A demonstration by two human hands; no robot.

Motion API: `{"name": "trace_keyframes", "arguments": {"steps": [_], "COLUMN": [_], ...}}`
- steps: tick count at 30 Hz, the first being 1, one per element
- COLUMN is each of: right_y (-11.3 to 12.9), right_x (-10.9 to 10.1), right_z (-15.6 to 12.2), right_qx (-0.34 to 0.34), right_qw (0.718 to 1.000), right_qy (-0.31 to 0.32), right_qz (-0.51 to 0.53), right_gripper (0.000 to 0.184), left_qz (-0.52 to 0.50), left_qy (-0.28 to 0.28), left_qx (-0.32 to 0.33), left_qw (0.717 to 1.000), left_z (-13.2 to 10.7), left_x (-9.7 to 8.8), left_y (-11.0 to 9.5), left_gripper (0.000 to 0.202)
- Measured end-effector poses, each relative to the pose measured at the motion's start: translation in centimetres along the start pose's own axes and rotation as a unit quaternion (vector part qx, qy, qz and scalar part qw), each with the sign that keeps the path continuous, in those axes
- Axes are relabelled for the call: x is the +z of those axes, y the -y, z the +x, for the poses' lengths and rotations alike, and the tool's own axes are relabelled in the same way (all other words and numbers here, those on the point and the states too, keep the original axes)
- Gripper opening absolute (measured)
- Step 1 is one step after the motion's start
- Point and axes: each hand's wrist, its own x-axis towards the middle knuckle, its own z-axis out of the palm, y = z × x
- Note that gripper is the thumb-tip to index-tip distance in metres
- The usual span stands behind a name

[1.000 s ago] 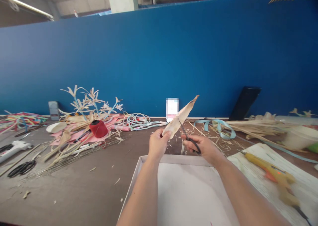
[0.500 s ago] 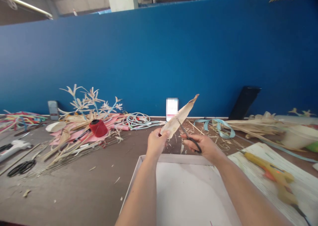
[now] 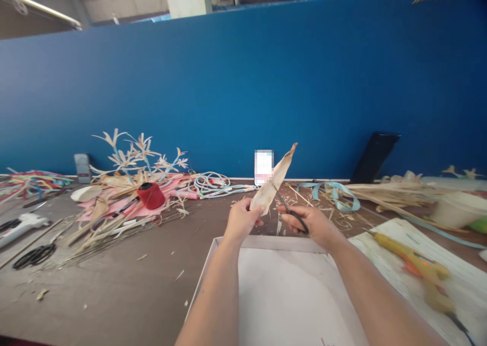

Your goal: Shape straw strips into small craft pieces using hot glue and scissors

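A long, pale dried husk with a brown, pointed tip is pinched at its lower end by my left hand. It slants up and to the right, partly in front of a lit phone. My right hand is closed around the handles of dark scissors. Their blades point up and left and meet the right edge of the husk; how far apart the blades are cannot be made out. Both forearms reach over a white shallow box.
On the right, a yellow glue gun lies on paper, near blue ribbon. At left are husk flowers, a red thread spool, black-handled scissors and a white glue gun. A blue partition stands behind.
My left hand has turned the husk slightly more upright, its tip shifting left and its lower end moving a little right. My right hand and the scissors stay nearly in place.
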Motion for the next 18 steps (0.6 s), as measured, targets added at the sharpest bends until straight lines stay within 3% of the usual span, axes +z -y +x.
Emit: {"name": "trace_keyframes", "arguments": {"steps": [7,14,18], "right_y": [-1.1,-0.7,-0.2], "right_x": [0.4,2.0,2.9], "right_z": [0.4,0.0,-0.3], "right_qx": [-0.006,-0.022,-0.052], "right_qw": [0.999,0.997,0.995], "right_qy": [0.004,0.064,0.081], "right_qz": [0.050,0.024,0.017], "right_gripper": [0.060,0.059,0.053], "left_qz": [-0.042,-0.103,-0.140], "left_qy": [0.025,-0.077,-0.105], "left_qx": [-0.031,-0.006,0.011], "left_qw": [0.998,0.992,0.985], "left_z": [-0.5,0.0,0.3], "left_x": [0.7,0.9,1.0], "left_y": [-0.7,-0.4,-0.1], "left_gripper": [0.012,0.017,0.023]}}
